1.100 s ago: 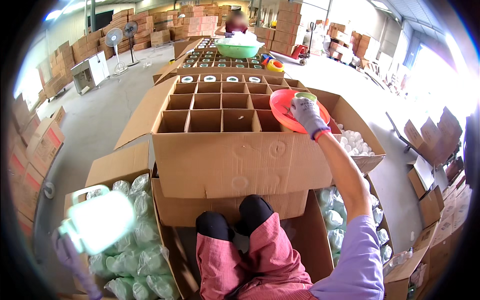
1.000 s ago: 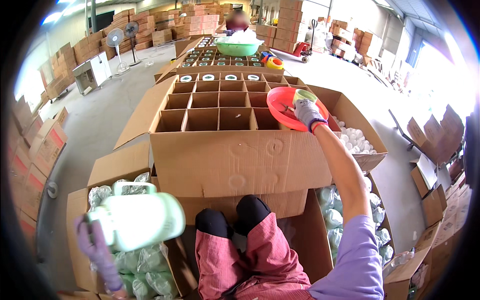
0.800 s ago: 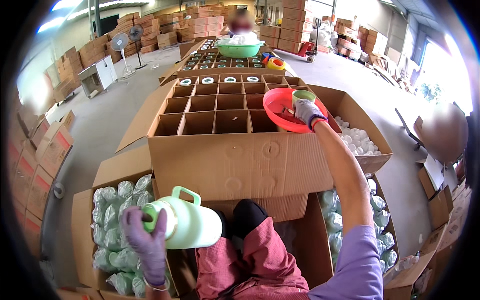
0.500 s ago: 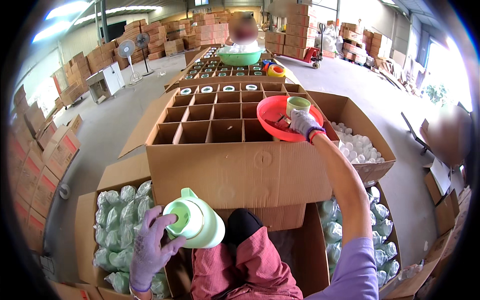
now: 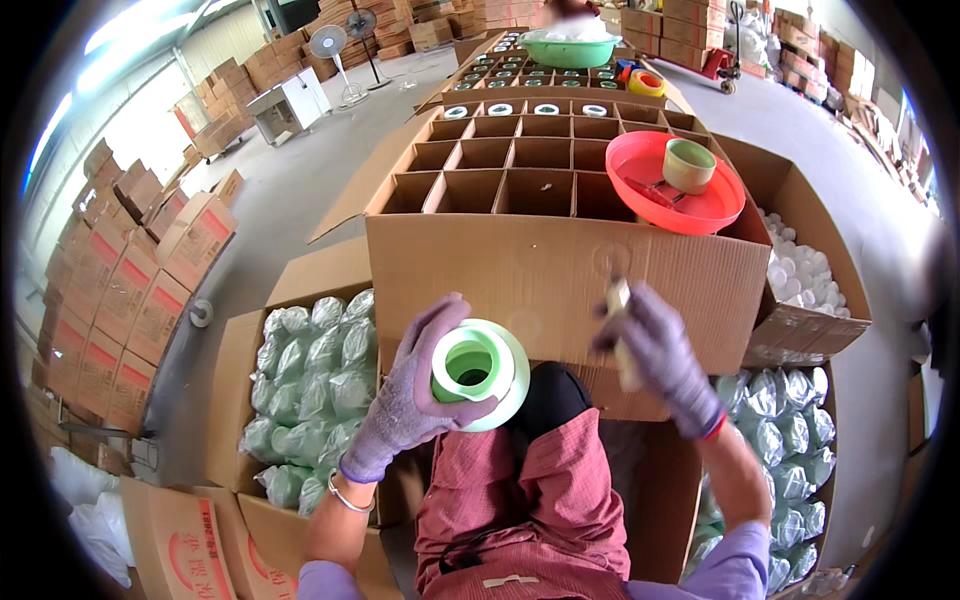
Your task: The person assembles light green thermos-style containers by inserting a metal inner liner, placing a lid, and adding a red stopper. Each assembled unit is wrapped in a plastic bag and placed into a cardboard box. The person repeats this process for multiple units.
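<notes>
We see the pale green plastic jug (image 5: 482, 372), smooth and round, mouth up, above the lap, our left hand (image 5: 410, 405) wrapped around it. Our right hand (image 5: 655, 350) pinches a small pale piece (image 5: 620, 300). The jug could slip from gloved fingers (image 5: 445, 315) against the divided cardboard box (image 5: 560, 265).

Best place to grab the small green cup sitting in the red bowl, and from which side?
Take the green cup by its rim and wall from straight above. It stands upright, mouth open upward, on the far side of the red bowl, whose raised rim blocks a low sideways approach. A small reddish item lies beside it.
</notes>
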